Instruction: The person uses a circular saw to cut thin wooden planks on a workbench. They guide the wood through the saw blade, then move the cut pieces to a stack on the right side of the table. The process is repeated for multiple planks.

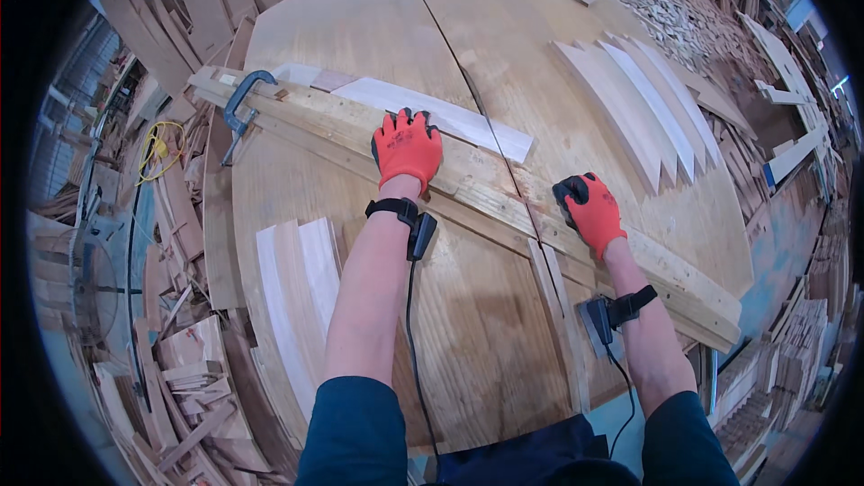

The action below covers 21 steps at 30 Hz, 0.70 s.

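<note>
My left hand (pixel 408 146), in a red glove with black fingertips, lies over a long wooden beam (pixel 315 115). Its fingers reach onto a pale board (pixel 441 115) set along the beam's far side. The board's right end extends past a dark slot (pixel 463 72) cut in the wooden tabletop (pixel 360 0). To the right of that slot, my right hand (pixel 591 213) is closed in a fist above the beam, in a matching glove. What its fingers wrap round, if anything, is hidden. A blue-grey C-clamp (pixel 241 108) grips the beam's left end.
Several pale cut boards (pixel 621 108) lie at the right, with more boards (pixel 297 283) at the near left. Wood scraps (pixel 648 13) are heaped beyond the far right edge. Offcuts (pixel 193 378) pile up on the left. Cables hang from both wrist straps.
</note>
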### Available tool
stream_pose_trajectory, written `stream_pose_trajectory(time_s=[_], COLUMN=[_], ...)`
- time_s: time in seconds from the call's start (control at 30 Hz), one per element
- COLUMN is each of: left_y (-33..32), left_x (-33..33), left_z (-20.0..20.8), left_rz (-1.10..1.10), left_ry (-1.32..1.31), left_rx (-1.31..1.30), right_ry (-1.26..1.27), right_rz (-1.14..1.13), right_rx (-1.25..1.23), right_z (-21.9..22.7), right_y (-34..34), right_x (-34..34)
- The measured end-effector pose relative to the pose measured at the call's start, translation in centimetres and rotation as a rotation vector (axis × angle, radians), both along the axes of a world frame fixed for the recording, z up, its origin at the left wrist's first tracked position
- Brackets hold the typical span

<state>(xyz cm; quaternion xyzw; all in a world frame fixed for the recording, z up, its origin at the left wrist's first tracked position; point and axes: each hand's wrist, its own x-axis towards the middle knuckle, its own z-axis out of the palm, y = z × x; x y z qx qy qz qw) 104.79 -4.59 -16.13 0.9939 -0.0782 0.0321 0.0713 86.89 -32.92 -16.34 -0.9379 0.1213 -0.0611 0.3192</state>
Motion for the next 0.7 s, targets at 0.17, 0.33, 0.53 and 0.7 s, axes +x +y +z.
stream_pose_trajectory(time_s=[0.17,0.33,0.53,0.7], left_y=[-1.1,-1.7,-1.2,-1.3], left_x=[-0.6,-0.8,-0.9,-1.4], left_z=[0.4,0.8,1.2,1.7], left_rz=[0.014,0.036,0.094,0.097], left_ry=[0.024,0.010,-0.111,-0.052], left_rx=[-0.005,-0.017,-0.103,-0.141], right_ry=[0.012,0.036,0.082,-0.017], right_rz=[0.011,0.023,0.032,0.093], right_rx=[0.001,0.013,0.029,-0.228], right_z=[0.9,1.6,2.0,2.1], right_y=[-1.2,-1.9,-1.9,-0.1], right_x=[-0.2,-0.2,-0.2,4.8])
